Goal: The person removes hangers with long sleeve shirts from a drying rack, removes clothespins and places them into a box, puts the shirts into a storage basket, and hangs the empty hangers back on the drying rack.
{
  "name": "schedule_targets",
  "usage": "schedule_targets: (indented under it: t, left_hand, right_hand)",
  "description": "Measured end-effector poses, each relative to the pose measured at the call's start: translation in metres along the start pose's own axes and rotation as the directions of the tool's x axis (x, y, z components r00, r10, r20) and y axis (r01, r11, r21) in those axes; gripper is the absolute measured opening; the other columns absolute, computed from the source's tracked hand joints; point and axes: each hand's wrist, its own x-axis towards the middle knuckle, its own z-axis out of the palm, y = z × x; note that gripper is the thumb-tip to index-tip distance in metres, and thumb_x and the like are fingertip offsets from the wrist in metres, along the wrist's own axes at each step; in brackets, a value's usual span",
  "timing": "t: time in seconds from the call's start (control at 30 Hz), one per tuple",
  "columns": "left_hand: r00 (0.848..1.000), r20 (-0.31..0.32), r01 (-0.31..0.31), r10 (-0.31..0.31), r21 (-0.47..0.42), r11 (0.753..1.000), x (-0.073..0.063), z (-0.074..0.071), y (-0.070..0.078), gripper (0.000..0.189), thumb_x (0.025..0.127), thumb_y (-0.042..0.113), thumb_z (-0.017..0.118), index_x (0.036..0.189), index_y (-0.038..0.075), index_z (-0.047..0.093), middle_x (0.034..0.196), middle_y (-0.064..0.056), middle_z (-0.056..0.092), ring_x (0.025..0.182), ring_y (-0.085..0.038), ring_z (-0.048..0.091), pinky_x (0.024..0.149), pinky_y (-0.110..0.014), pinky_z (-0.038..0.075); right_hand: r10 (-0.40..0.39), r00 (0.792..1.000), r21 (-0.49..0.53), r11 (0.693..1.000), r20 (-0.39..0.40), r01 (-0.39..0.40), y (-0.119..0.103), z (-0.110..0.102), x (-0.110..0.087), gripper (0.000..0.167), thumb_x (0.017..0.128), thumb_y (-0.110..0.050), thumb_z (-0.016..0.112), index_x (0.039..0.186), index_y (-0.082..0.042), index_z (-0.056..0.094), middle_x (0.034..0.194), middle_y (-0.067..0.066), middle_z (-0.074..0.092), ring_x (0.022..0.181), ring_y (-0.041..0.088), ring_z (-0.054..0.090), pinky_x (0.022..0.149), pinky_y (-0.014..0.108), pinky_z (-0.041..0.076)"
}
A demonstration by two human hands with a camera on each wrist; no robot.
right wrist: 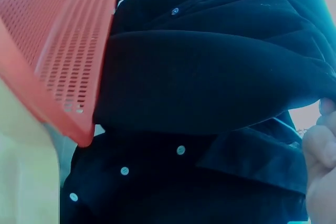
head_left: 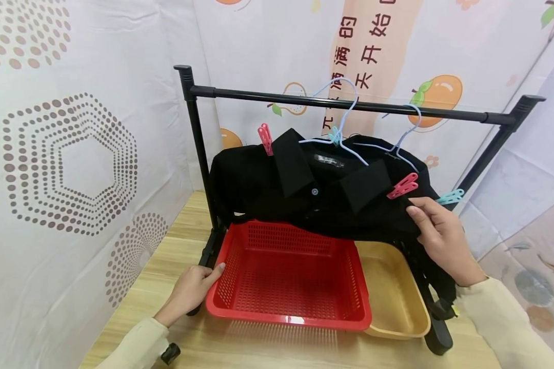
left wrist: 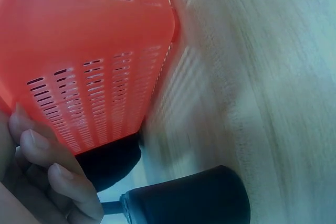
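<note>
My left hand (head_left: 190, 289) grips the left rim of a red plastic basket (head_left: 286, 319), thumb over the rim and fingers outside; the left wrist view shows those fingers (left wrist: 60, 163) curled against its slotted wall. With thumb and forefinger, my right hand (head_left: 443, 243) pinches the right side of a black shirt (head_left: 244, 179). This shirt hangs from a blue hanger (head_left: 346, 118), with a pink clothespin (head_left: 265, 139) on its left shoulder and pink clothespins (head_left: 403, 187) on its right. Behind it hangs a second black buttoned garment (right wrist: 157, 182) on another blue hanger (head_left: 408, 136).
A black rack's bar (head_left: 277, 99) spans above the clothes, its feet (head_left: 438, 335) standing on the wooden surface (head_left: 231, 348). Right of the basket and partly under it lies a yellow basin (head_left: 394, 292). A light-blue clothespin (head_left: 451, 196) sits near the right post. Printed curtains (head_left: 143, 51) surround everything.
</note>
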Motion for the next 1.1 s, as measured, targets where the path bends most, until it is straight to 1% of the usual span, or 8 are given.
schedule_targets:
  t: [0.13, 0.3, 0.43, 0.6, 0.73, 0.87, 0.97, 1.1]
  left_hand:
    - [1.000, -0.009, 0.005, -0.004, 0.012, 1.000, 0.000, 0.000, 0.000, 0.063, 0.107, 0.047, 0.052, 0.053, 0.016, 0.053, 0.046, 0.008, 0.047, 0.042, -0.008, 0.040, 0.043, -0.024, 0.030]
    - [1.000, -0.019, 0.003, -0.003, 0.009, 1.000, 0.000, 0.000, -0.001, 0.064, 0.107, 0.047, 0.052, 0.052, 0.016, 0.051, 0.046, 0.008, 0.046, 0.043, -0.008, 0.040, 0.044, -0.024, 0.030]
    - [1.000, -0.023, 0.008, -0.008, 0.015, 1.000, 0.000, 0.000, -0.003, 0.063, 0.107, 0.047, 0.053, 0.051, 0.016, 0.049, 0.046, 0.009, 0.044, 0.043, -0.008, 0.039, 0.044, -0.025, 0.030]
    - [0.999, -0.027, 0.034, -0.034, 0.026, 0.999, 0.000, 0.000, -0.002, 0.063, 0.105, 0.049, 0.055, 0.052, 0.017, 0.048, 0.047, 0.007, 0.044, 0.045, -0.010, 0.040, 0.045, -0.026, 0.031]
    - [0.998, -0.024, 0.065, -0.065, 0.015, 0.998, 0.000, -0.001, -0.002, 0.062, 0.104, 0.050, 0.056, 0.053, 0.017, 0.046, 0.048, 0.006, 0.043, 0.046, -0.011, 0.040, 0.045, -0.027, 0.030]
    - [0.997, -0.025, 0.073, -0.073, 0.002, 0.997, 0.000, -0.002, -0.001, 0.061, 0.104, 0.047, 0.058, 0.053, 0.016, 0.044, 0.049, 0.005, 0.041, 0.046, -0.010, 0.037, 0.045, -0.026, 0.028]
    - [0.998, -0.023, 0.065, -0.065, -0.005, 0.998, 0.000, -0.002, -0.001, 0.061, 0.104, 0.046, 0.059, 0.053, 0.016, 0.044, 0.049, 0.005, 0.041, 0.045, -0.009, 0.036, 0.045, -0.025, 0.027]
    - [0.998, -0.015, 0.061, -0.061, -0.006, 0.998, -0.001, -0.002, -0.001, 0.061, 0.104, 0.046, 0.058, 0.053, 0.016, 0.045, 0.048, 0.006, 0.041, 0.044, -0.009, 0.036, 0.044, -0.024, 0.027]
  right_hand:
    - [0.015, 1.000, 0.046, 0.999, -0.013, -0.014, -0.005, -0.006, -0.002, 0.015, 0.102, 0.007, 0.056, 0.112, 0.007, 0.067, 0.069, -0.002, 0.052, 0.043, 0.005, 0.051, 0.046, 0.017, 0.044]
    - [-0.015, 1.000, 0.048, 0.999, -0.006, 0.015, -0.008, -0.012, -0.006, 0.013, 0.102, 0.008, 0.055, 0.107, 0.008, 0.067, 0.066, -0.002, 0.054, 0.042, 0.004, 0.050, 0.045, 0.017, 0.043]
    - [-0.010, 0.999, 0.036, 0.999, 0.050, 0.008, -0.010, -0.012, -0.015, 0.016, 0.100, 0.010, 0.057, 0.108, 0.004, 0.069, 0.076, -0.004, 0.059, 0.044, 0.005, 0.050, 0.045, 0.018, 0.044]
    - [0.057, 0.990, 0.077, 0.995, 0.126, -0.067, -0.012, -0.006, -0.030, 0.024, 0.098, 0.013, 0.057, 0.110, -0.004, 0.070, 0.086, -0.008, 0.060, 0.046, 0.005, 0.049, 0.045, 0.021, 0.043]
    - [0.029, 0.985, 0.134, 0.990, 0.170, -0.052, -0.008, 0.004, -0.039, 0.028, 0.097, 0.016, 0.057, 0.111, -0.005, 0.069, 0.085, -0.006, 0.058, 0.047, 0.003, 0.047, 0.045, 0.021, 0.041]
    - [-0.002, 0.980, 0.142, 0.989, 0.197, -0.026, -0.003, 0.014, -0.046, 0.031, 0.096, 0.017, 0.058, 0.111, -0.007, 0.070, 0.089, -0.004, 0.062, 0.069, 0.003, 0.055, 0.064, 0.016, 0.046]
    - [0.013, 0.975, 0.147, 0.988, 0.223, -0.046, -0.001, 0.022, -0.052, 0.031, 0.097, 0.016, 0.057, 0.111, -0.008, 0.070, 0.097, -0.003, 0.067, 0.087, 0.007, 0.057, 0.080, 0.015, 0.046]
    - [0.037, 0.966, 0.177, 0.981, 0.257, -0.085, 0.002, 0.032, -0.062, 0.032, 0.097, 0.016, 0.057, 0.110, -0.010, 0.071, 0.099, -0.003, 0.068, 0.089, 0.008, 0.057, 0.080, 0.015, 0.047]
